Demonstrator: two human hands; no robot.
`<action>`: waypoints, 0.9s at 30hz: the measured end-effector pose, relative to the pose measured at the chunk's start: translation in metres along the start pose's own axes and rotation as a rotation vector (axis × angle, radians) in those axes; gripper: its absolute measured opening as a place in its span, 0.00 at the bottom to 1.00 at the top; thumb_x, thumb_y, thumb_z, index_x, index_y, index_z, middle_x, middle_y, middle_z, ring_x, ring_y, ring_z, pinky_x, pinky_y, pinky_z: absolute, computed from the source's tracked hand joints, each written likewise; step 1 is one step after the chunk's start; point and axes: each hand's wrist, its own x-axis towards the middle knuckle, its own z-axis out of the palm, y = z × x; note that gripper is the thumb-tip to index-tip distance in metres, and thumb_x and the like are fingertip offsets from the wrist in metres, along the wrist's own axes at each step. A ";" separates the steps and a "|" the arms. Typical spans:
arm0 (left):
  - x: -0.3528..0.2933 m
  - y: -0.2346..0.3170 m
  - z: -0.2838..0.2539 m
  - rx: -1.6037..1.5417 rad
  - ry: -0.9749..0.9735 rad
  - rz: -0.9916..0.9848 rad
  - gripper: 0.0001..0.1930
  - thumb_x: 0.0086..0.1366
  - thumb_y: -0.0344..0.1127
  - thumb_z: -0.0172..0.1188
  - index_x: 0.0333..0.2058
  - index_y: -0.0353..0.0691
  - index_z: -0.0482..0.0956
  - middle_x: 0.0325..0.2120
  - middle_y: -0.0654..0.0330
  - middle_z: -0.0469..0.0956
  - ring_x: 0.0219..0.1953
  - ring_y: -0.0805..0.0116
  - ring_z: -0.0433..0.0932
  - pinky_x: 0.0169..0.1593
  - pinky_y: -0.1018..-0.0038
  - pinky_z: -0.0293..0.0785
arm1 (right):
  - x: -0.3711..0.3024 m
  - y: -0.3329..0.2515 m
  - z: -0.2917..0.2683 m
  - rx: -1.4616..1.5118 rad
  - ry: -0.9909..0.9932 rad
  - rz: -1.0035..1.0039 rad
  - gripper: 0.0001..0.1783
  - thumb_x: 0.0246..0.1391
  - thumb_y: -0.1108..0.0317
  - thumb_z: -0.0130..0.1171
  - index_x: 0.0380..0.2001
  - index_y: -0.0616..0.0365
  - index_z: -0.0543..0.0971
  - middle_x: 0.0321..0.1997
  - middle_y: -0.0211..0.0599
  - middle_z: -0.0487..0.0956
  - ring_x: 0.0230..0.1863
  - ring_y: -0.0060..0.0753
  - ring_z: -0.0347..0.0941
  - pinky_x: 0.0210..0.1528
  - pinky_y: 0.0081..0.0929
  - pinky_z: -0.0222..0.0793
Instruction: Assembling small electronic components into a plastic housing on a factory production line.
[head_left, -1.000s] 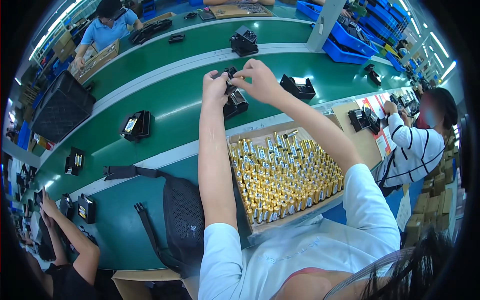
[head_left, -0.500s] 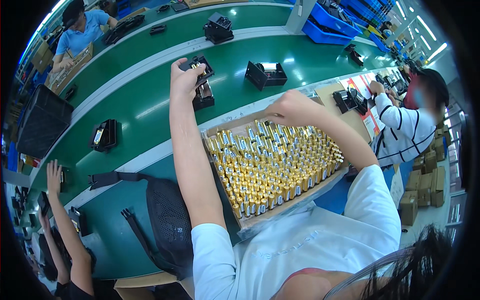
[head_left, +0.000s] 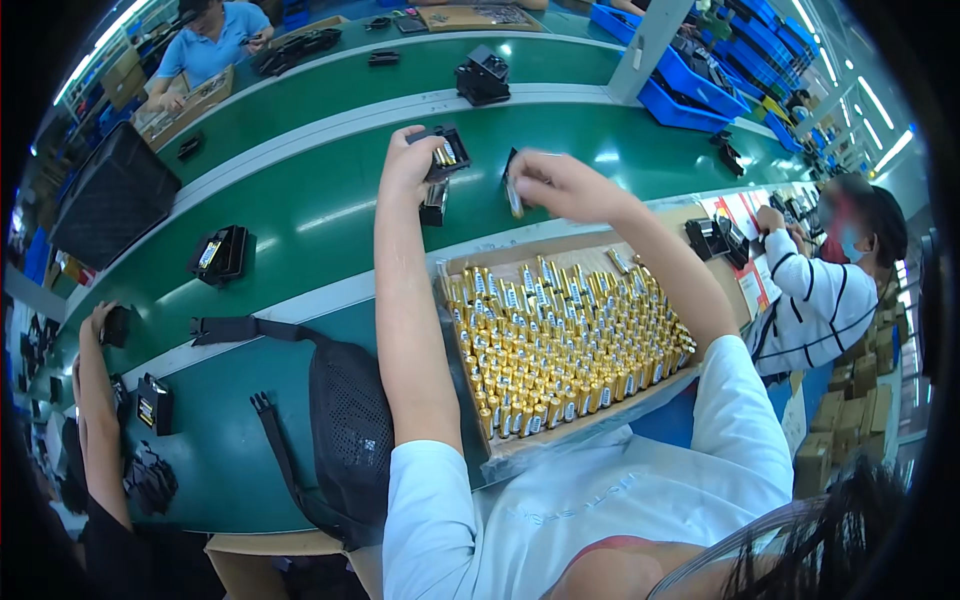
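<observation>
My left hand is closed around a black plastic battery case, which lies opened out with gold batteries inside it. A lower part of the case hangs beneath the hand. Slightly blurred, my right hand pinches a gold battery to the right of that case, the two apart. Behind the right hand another black case is mostly hidden. Nearer to me, below the right forearm, a shallow cardboard carton holds many gold batteries packed upright, with some leaning at its far side.
More black cases rest along the green line. A black mesh bag with straps lies left of the carton. A black crate stands far left; blue bins are at the back right. Co-workers sit left, right and across.
My right hand has moved from over the carton's far edge up toward the left hand, now with a battery in its fingers. The whole view has shifted a little.
</observation>
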 end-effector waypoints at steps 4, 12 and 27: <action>0.001 0.009 -0.001 0.003 0.007 0.015 0.27 0.55 0.26 0.60 0.54 0.34 0.65 0.42 0.43 0.73 0.36 0.55 0.79 0.32 0.64 0.80 | 0.057 0.020 -0.001 0.855 0.081 0.205 0.08 0.66 0.67 0.50 0.38 0.57 0.76 0.30 0.31 0.82 0.24 0.25 0.75 0.22 0.20 0.65; 0.010 0.017 -0.016 0.099 0.128 0.085 0.25 0.57 0.26 0.57 0.54 0.34 0.66 0.40 0.43 0.75 0.35 0.56 0.80 0.30 0.64 0.80 | 0.127 0.029 -0.009 0.530 0.074 0.358 0.13 0.63 0.66 0.55 0.26 0.62 0.79 0.31 0.37 0.84 0.23 0.31 0.78 0.24 0.21 0.71; -0.013 0.027 -0.019 0.413 0.309 0.184 0.20 0.57 0.25 0.50 0.50 0.32 0.68 0.39 0.39 0.76 0.33 0.51 0.80 0.32 0.60 0.78 | 0.150 0.034 0.077 -0.551 0.562 -0.391 0.18 0.51 0.57 0.61 0.35 0.62 0.84 0.39 0.44 0.82 0.44 0.44 0.76 0.41 0.35 0.74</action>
